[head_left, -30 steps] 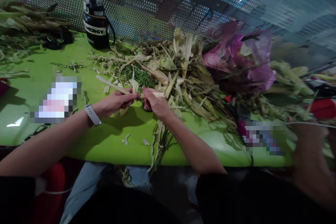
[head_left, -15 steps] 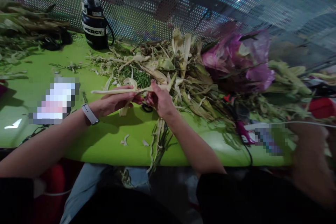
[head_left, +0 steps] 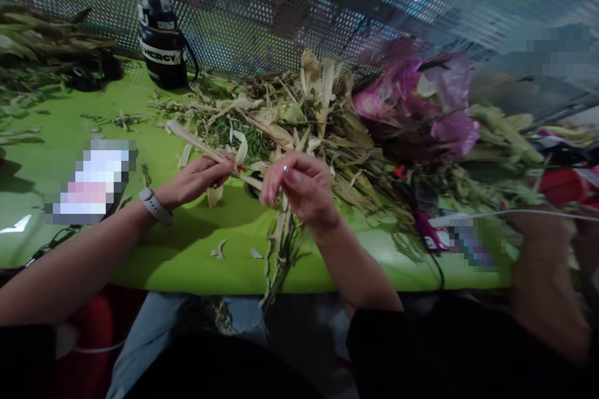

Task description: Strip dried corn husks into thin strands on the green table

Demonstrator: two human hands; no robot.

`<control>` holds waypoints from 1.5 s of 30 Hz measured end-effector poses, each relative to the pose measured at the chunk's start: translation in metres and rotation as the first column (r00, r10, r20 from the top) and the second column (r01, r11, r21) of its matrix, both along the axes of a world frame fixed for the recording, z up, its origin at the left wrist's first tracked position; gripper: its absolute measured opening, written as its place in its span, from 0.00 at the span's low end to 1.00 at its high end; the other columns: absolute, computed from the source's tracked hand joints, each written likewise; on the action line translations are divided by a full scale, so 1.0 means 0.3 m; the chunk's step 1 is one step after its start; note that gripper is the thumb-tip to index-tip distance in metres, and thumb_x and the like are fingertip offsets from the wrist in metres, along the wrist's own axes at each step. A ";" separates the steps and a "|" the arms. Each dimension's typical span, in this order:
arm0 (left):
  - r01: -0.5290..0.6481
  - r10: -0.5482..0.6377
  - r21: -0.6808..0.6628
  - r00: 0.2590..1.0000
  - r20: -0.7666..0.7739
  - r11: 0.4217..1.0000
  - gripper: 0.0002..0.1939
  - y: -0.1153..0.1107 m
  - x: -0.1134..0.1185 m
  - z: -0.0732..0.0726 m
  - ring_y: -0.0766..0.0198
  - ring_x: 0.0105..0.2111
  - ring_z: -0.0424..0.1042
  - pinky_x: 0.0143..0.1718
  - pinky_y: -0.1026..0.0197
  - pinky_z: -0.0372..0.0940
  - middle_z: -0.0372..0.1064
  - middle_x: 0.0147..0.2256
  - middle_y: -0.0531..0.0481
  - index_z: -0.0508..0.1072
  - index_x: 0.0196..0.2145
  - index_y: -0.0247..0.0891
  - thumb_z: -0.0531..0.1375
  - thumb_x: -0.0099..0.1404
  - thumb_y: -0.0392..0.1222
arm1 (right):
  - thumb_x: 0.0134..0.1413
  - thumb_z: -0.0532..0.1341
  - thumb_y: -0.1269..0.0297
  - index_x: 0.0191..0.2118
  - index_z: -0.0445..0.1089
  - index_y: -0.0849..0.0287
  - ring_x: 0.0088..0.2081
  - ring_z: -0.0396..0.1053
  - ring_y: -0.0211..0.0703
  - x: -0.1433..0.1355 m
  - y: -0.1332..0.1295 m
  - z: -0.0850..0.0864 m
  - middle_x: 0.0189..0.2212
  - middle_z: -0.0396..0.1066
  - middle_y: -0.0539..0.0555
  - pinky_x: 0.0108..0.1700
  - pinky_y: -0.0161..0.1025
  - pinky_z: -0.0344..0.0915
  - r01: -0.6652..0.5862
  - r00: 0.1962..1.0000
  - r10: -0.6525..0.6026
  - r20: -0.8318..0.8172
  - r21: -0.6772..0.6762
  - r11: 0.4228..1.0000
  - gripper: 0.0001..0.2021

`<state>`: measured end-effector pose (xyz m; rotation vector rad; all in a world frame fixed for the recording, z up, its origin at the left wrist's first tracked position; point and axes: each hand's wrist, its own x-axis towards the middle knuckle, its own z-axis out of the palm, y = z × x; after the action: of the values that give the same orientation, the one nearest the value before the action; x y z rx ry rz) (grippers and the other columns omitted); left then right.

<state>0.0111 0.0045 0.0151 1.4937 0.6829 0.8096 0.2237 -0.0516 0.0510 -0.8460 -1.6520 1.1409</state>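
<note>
My left hand point(head_left: 206, 176), with a pale band at its wrist, pinches a pale dry husk strip point(head_left: 194, 140) that slants over the green table point(head_left: 187, 262). Just right of it, my right hand point(head_left: 299, 187) is curled with its fingers bent, at the lower right end of the strip; what its fingertips hold is hidden. A black ring-like loop point(head_left: 255, 182) shows between the hands. Behind them lies a heap of dried husks and stalks point(head_left: 346, 131) with thin green strands point(head_left: 253, 140). Long leafy stems point(head_left: 281, 255) hang over the front edge below my right hand.
A black bottle point(head_left: 163, 53) stands at the back left, near more husks point(head_left: 47, 43). A blurred-out phone point(head_left: 96, 181) lies at left. A pink plastic bag point(head_left: 421, 106) is behind at right. Near the right front edge are a magenta object point(head_left: 431, 234) and another person's arm point(head_left: 545, 262).
My right hand has turned over and lowered slightly, its thumb off the strip's top. The strip in my left hand now slopes down to the right. The view has shifted slightly.
</note>
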 end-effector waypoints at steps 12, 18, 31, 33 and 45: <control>-0.348 0.321 0.187 0.933 0.163 0.919 0.23 -0.011 0.009 0.024 0.62 0.37 0.69 0.38 0.62 0.64 0.69 0.34 0.50 0.69 0.48 0.40 0.69 0.56 0.42 | 0.63 0.57 0.56 0.37 0.72 0.57 0.36 0.67 0.42 -0.043 0.072 -0.082 0.34 0.72 0.54 0.40 0.41 0.64 0.124 0.886 -0.253 0.388 0.327 0.937 0.11; -0.352 0.352 0.222 0.935 0.039 0.909 0.17 -0.021 0.023 0.019 0.63 0.30 0.66 0.34 0.62 0.62 0.67 0.27 0.49 0.72 0.28 0.37 0.58 0.67 0.53 | 0.62 0.57 0.55 0.37 0.70 0.58 0.37 0.69 0.42 -0.066 0.072 -0.121 0.34 0.72 0.54 0.41 0.39 0.65 0.265 0.893 -0.332 0.305 0.240 0.934 0.11; 0.013 0.004 0.168 0.995 -0.101 0.986 0.11 -0.031 0.028 -0.006 0.67 0.28 0.63 0.28 0.65 0.60 0.65 0.29 0.50 0.71 0.36 0.38 0.56 0.69 0.48 | 0.58 0.58 0.44 0.26 0.65 0.59 0.22 0.59 0.34 -0.053 0.081 -0.116 0.19 0.60 0.47 0.25 0.35 0.57 0.288 0.946 -0.273 0.175 -0.065 0.955 0.21; 0.048 -0.022 0.192 0.991 -0.135 0.980 0.13 -0.034 0.030 -0.007 0.66 0.27 0.62 0.28 0.64 0.59 0.63 0.29 0.50 0.71 0.37 0.38 0.54 0.69 0.49 | 0.57 0.57 0.42 0.23 0.64 0.59 0.20 0.58 0.33 -0.056 0.085 -0.127 0.17 0.60 0.47 0.24 0.35 0.56 0.248 0.963 -0.231 0.141 -0.120 0.961 0.24; 0.017 0.078 0.399 0.972 -0.220 0.917 0.11 -0.044 0.033 -0.002 0.68 0.23 0.57 0.25 0.64 0.54 0.58 0.22 0.55 0.68 0.33 0.37 0.53 0.69 0.45 | 0.50 0.60 0.45 0.19 0.61 0.58 0.14 0.56 0.32 -0.091 0.130 -0.189 0.12 0.58 0.46 0.18 0.33 0.56 0.206 0.978 -0.199 0.061 -0.438 0.875 0.22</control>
<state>0.0209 -0.0087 0.0144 1.9770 0.7443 0.8395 0.1963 -0.0126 -0.0057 -1.2867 -1.2887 1.3849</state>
